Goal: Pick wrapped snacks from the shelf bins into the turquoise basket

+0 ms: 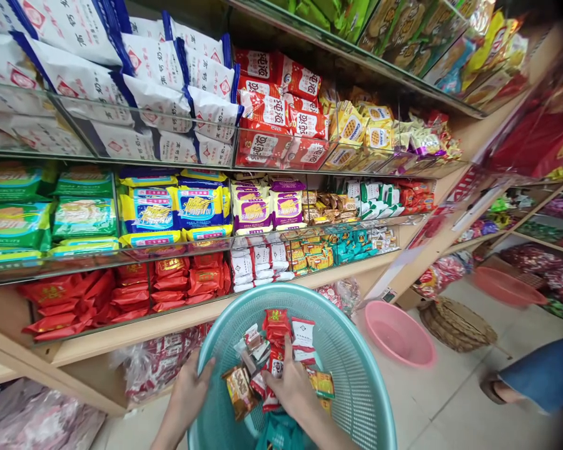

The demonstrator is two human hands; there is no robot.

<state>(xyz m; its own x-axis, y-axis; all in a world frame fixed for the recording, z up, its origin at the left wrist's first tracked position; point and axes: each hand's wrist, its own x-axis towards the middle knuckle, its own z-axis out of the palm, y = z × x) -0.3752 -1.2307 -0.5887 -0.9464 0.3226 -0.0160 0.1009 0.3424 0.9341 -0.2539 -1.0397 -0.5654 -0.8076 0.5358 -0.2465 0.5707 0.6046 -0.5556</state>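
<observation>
A teal plastic basket (pixel 373 369) with perforated walls stands below the shelves. My left hand (pixel 187 390) grips its left rim, the thumb inside and the other fingers outside. My right hand (pixel 293 384) is inside the basket, over the packets, with index finger and thumb apart. Between them lies a red-and-white packet (pixel 276 364), and I cannot see a firm grip on it. Around that hand are a red packet (pixel 276 322), a white packet (pixel 303 334), a brown-and-gold packet (pixel 240 389), a yellow packet (pixel 323 383) and teal packets (pixel 281 431).
Ahead rise shelves with glass dividers, filled with white packs (pixel 154 59), yellow-and-blue biscuit packs (pixel 201 206) and red packets (pixel 171 278). On the tiled floor at right are a pink basin (pixel 400 332) and a woven basket (pixel 455 324). A person's leg (pixel 539 375) shows at far right.
</observation>
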